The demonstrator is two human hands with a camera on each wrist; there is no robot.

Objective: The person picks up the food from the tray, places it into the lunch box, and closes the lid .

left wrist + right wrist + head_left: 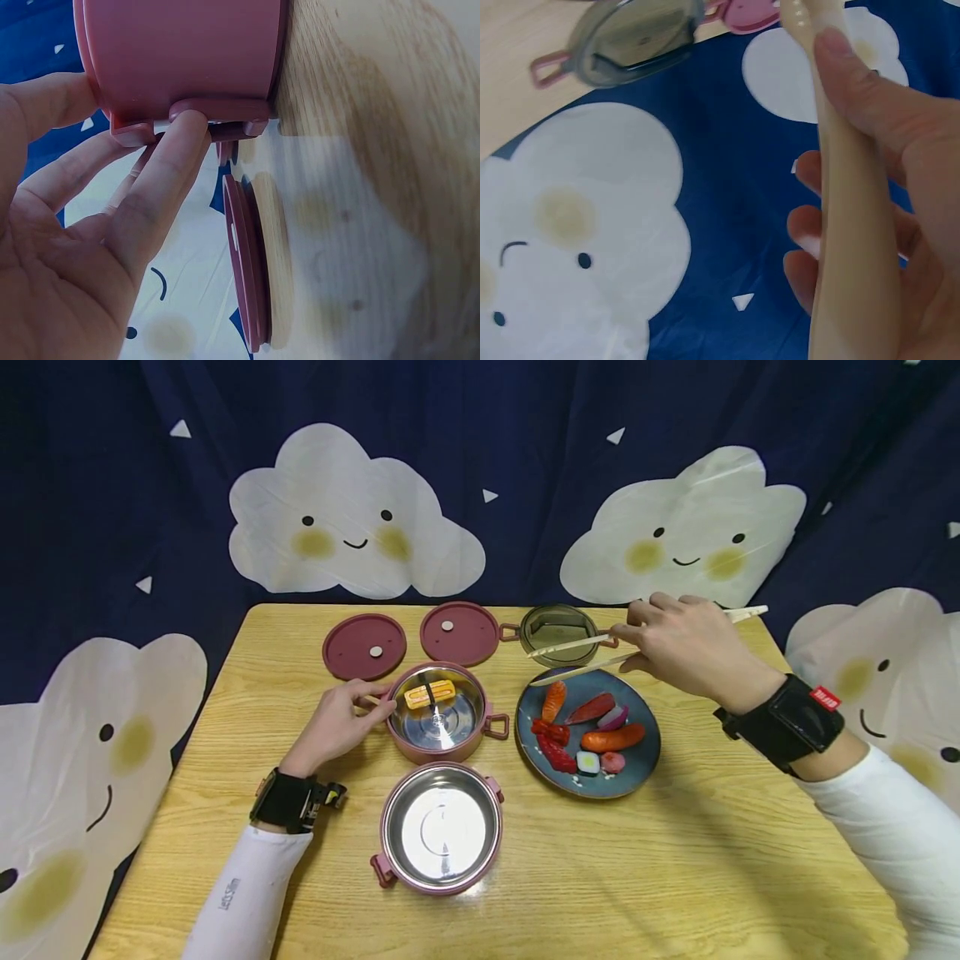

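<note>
Fingers [637, 620] of right hand [686, 647] pinch chopsticks [570, 645] over plate [645, 752]; left hand [337, 722] fingers grip pink container [442, 747] handle at 9 o'clock. Risk, my guess: slick sushi slips from tips, drops on tabletop [675, 860].

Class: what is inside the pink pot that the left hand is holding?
Inside the pink pot lies one yellow egg sushi piece on bare steel. The near inner wall is hidden by the rim.

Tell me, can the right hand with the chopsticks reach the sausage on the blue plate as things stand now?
Probably yes. The right hand holds the chopsticks just above the blue plate, and nothing covers the sausage; other food only lies beside it.
</note>
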